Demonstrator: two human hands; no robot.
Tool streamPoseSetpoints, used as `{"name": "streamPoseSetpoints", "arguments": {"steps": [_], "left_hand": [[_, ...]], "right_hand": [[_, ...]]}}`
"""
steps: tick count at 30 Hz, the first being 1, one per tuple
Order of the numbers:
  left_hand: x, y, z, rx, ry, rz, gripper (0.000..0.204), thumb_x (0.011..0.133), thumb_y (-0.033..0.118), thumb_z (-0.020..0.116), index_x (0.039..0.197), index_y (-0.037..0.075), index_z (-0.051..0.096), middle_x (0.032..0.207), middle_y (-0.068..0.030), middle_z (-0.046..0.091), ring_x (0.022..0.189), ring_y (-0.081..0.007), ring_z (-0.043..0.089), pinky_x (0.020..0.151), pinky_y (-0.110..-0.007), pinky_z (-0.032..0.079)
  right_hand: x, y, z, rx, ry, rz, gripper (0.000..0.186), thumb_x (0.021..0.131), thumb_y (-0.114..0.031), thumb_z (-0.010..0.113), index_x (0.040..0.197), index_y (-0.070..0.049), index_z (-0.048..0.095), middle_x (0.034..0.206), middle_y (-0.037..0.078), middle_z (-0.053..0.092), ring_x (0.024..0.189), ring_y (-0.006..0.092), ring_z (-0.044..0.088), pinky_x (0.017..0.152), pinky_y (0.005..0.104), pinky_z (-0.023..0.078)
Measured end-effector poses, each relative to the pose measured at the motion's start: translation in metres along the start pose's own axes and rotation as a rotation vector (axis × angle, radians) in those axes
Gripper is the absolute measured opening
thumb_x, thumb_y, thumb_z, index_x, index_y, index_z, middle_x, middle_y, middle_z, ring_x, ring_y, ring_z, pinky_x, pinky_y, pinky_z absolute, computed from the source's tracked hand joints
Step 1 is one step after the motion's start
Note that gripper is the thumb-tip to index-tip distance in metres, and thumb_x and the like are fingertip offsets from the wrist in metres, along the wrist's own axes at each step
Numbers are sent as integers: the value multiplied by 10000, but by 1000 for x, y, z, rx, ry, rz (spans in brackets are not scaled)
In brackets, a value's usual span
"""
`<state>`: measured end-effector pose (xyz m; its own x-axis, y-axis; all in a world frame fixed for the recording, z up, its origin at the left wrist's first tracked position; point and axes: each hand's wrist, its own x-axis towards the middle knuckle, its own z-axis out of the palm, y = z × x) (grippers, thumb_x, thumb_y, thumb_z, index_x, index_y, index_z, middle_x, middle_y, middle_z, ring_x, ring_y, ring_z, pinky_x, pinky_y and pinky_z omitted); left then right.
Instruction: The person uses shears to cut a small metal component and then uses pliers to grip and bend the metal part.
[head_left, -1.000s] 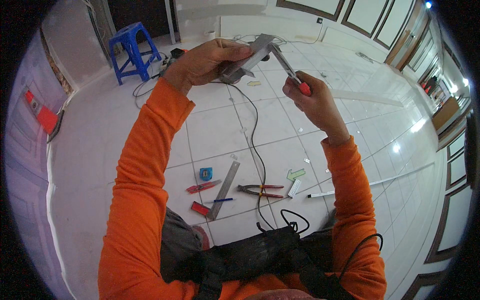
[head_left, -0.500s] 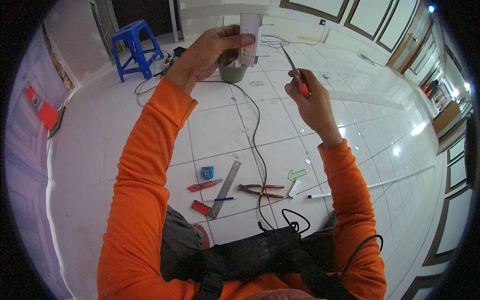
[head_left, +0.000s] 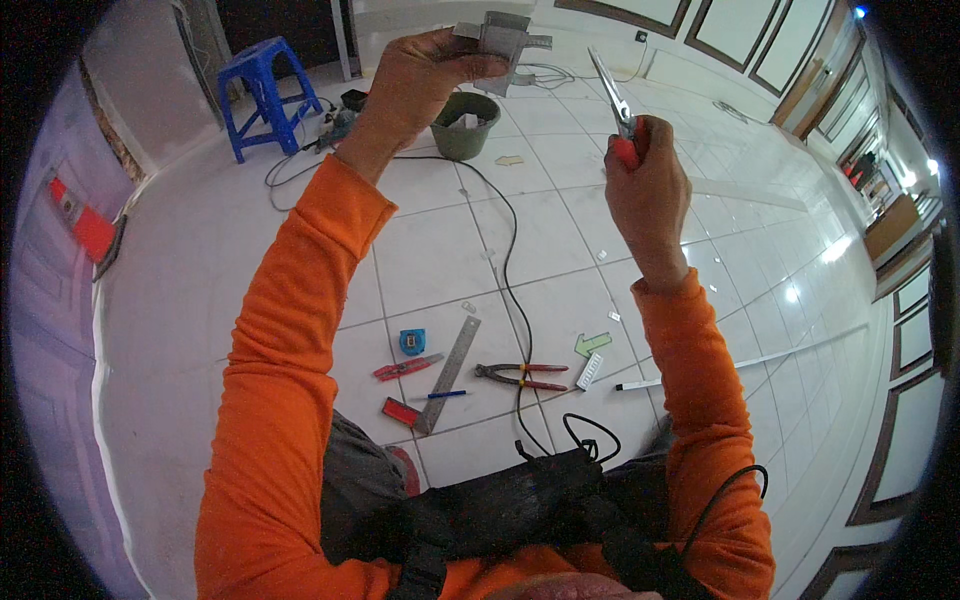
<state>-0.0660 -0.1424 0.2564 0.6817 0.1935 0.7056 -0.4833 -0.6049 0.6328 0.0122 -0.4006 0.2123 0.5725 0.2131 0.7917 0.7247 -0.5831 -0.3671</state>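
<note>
Up near the far edge of the view, my left hand point(head_left: 420, 90) is closed on a short greyish-white channel piece point(head_left: 503, 40). Narrow tabs stick out from both sides of this piece. My right hand point(head_left: 650, 195), raised to the right of it, grips a pair of red-handled snips point(head_left: 614, 95). Their metal blades point up and away, somewhat apart, and do not touch the channel piece. My fingers hide most of the handles.
On the tiled floor lie a try square point(head_left: 452, 375), blue tape measure point(head_left: 412, 342), red utility knife point(head_left: 407, 367), pincers point(head_left: 520, 376) and a long white strip point(head_left: 745, 365). A black cable point(head_left: 512, 262) crosses the tiles. Beyond stand a green bucket point(head_left: 460, 142) and blue stool point(head_left: 262, 95).
My left hand has turned the channel piece and lifted it slightly, so its side tabs show differently. My right hand has shifted right, and the snips' blades now show more clearly.
</note>
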Motion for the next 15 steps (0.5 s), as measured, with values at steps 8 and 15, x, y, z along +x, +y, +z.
{"name": "streamPoseSetpoints", "arguments": {"steps": [8, 15], "left_hand": [[-5, 7, 8, 46, -25, -22, 357, 809, 304, 835, 1077, 82, 757, 1015, -68, 766, 919, -143, 719, 878, -294, 559], [-3, -1, 5, -137, -40, -63, 349, 827, 290, 826, 1088, 73, 748, 1032, -54, 756, 963, -154, 700, 899, -300, 543]], "right_hand": [[-6, 6, 6, -106, -143, -179, 257, 892, -214, 695, 1077, -105, 554, 973, 117, 685, 845, 358, 685, 685, 465, 527], [-4, 8, 7, -112, -158, -203, 259, 885, -198, 691, 1086, -103, 559, 978, 126, 684, 877, 350, 685, 709, 460, 530]]}}
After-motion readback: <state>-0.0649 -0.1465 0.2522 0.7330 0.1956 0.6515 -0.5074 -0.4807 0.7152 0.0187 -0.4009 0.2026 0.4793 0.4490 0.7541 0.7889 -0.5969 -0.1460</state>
